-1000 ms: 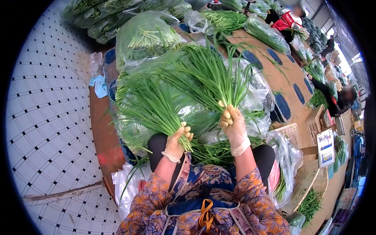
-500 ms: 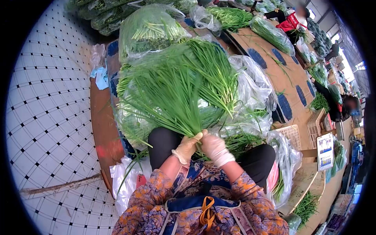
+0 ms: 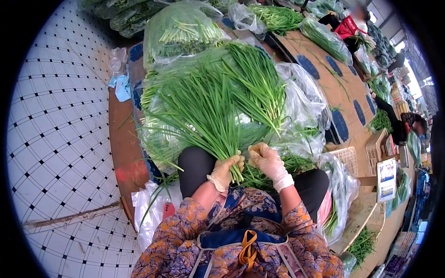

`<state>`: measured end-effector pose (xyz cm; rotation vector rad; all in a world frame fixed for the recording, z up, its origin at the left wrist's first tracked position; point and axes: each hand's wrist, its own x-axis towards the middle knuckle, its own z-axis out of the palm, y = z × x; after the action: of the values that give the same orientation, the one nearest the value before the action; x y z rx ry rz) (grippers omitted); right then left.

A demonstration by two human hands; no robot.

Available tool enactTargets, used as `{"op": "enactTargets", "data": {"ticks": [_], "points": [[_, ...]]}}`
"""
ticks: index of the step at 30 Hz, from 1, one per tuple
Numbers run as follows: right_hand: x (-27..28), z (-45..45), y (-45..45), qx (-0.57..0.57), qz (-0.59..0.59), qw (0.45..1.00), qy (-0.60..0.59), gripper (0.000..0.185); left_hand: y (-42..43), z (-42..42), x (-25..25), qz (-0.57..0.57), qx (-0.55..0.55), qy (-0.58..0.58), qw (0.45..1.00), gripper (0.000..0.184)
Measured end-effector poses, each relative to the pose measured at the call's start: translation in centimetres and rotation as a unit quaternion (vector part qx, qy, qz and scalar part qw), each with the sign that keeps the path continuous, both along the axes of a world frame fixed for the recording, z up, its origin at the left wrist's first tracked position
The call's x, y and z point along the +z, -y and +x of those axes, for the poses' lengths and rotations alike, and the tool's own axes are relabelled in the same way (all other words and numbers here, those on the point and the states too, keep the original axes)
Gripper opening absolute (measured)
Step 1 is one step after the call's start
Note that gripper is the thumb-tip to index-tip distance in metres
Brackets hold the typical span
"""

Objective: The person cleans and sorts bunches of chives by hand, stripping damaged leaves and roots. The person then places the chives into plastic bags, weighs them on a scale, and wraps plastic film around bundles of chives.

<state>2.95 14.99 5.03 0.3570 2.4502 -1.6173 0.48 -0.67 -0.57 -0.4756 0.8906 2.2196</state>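
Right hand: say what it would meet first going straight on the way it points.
Probably the near right side of the green bunch in the left hand, as the right hand points forward and leftward; depth is unclear.

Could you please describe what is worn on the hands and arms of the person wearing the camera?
The left hand and right hand wear thin, pale gloves with wrinkled cuffs. Both forearms are bare above them. The loose sleeves are orange and purplish, with dark branching lines.
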Motion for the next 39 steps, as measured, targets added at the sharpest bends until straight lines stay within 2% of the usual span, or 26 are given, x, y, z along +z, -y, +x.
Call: {"op": "enactTargets", "data": {"ticks": [2,4,5,6,8,10,14,16,18,20,21,22,24,25,26,27,28,30,31,32,33,37,39], "points": [[-0.5,-0.6,0.3,-0.026,-0.022,0.999,-0.021,0.018,-0.1,-0.1,-0.1,0.002,0.003,-0.001,1.0,0.027],[-2.0,-1.3,0.6,-0.046,0.06,0.991,-0.114,0.023,-0.1,0.3,-0.2,-0.008,-0.023,-0.004,1.0,0.027],[-4.5,-2.2,0.3,-0.066,0.037,0.993,-0.094,0.027,-0.1,0.5,-0.5,0.008,-0.026,-0.004,1.0,0.027],[-4.3,-2.7,0.4,-0.064,0.037,0.993,-0.095,0.027,-0.2,0.9,-0.6,0.008,-0.024,-0.005,1.0,0.027],[-4.1,-3.6,0.9,-0.067,-0.1,0.992,0.042,0.03,-0.2,1.5,-1.0,0.029,-0.031,-0.012,0.999,0.026],[-3.9,-3.5,1.2,-0.066,-0.122,0.989,0.058,0.028,-0.1,1.8,-0.7,0.022,-0.021,-0.01,0.999,0.026],[-5.4,-2.6,0.9,-0.076,-0.088,0.993,-0.032,0.022,-0.1,2.0,-0.5,0.013,-0.028,-0.027,0.999,0.027],[-4.1,-2.5,1.1,-0.075,-0.018,0.986,-0.145,0.026,-0.5,2.0,-0.4,-0.032,-0.024,-0.028,0.999,0.028],[-2.2,-2.3,1.5,-0.072,-0.017,0.985,-0.157,0.026,-0.8,2.0,-0.8,-0.042,-0.015,-0.032,0.998,0.029],[-1.0,-2.4,2.2,-0.016,0.036,0.973,-0.227,0.024,-0.8,1.9,-0.8,-0.099,-0.061,-0.08,0.99,0.028],[-0.6,-2.8,2.9,-0.009,0.09,0.956,-0.277,0.022,-0.8,1.9,-0.8,-0.112,-0.075,-0.063,0.989,0.03],[-0.1,-3.0,3.5,-0.008,0.09,0.956,-0.278,0.022,-1.0,2.0,-1.0,-0.113,-0.074,-0.063,0.989,0.03],[1.4,-3.2,4.8,0.083,0.176,0.913,-0.358,0.023,-1.4,2.4,-1.0,-0.122,0.006,-0.07,0.99,0.034],[1.8,-3.3,5.5,0.109,0.144,0.922,-0.343,0.02,-1.3,2.1,0.1,-0.211,-0.055,-0.079,0.973,0.033],[1.5,-3.5,6.3,0.11,0.142,0.923,-0.341,0.02,-1.2,2.3,-0.6,-0.213,-0.054,-0.077,0.973,0.033],[1.1,-3.9,7.0,0.142,0.194,0.931,-0.274,0.02,-1.1,2.4,-2.1,-0.347,-0.134,-0.226,0.9,0.031],[0.6,-4.2,7.4,0.173,0.244,0.932,-0.205,0.021,-1.1,2.5,-3.7,-0.462,-0.208,-0.364,0.781,0.03],[-0.4,-5.1,8.0,0.157,0.255,0.935,-0.191,0.027,-1.5,2.9,-7.0,-0.526,-0.19,-0.483,0.674,0.029],[-0.2,-5.7,8.3,0.164,0.298,0.929,-0.146,0.029,-1.8,3.0,-7.7,-0.437,-0.11,-0.438,0.778,0.029],[-0.2,-6.0,8.6,0.17,0.339,0.92,-0.101,0.03,-2.0,3.1,-8.4,-0.388,-0.07,-0.409,0.823,0.029],[-0.4,-6.1,8.8,0.17,0.352,0.909,-0.147,0.026,-2.0,3.2,-8.4,-0.336,-0.027,-0.38,0.862,0.029],[-1.0,-7.1,8.7,0.225,0.389,0.888,-0.094,0.022,-1.7,2.7,-8.4,-0.439,-0.09,-0.421,0.789,0.028],[-0.7,-6.7,8.3,0.18,0.34,0.909,-0.162,0.018,-1.6,2.5,-7.8,-0.463,-0.105,-0.43,0.768,0.028]]}}
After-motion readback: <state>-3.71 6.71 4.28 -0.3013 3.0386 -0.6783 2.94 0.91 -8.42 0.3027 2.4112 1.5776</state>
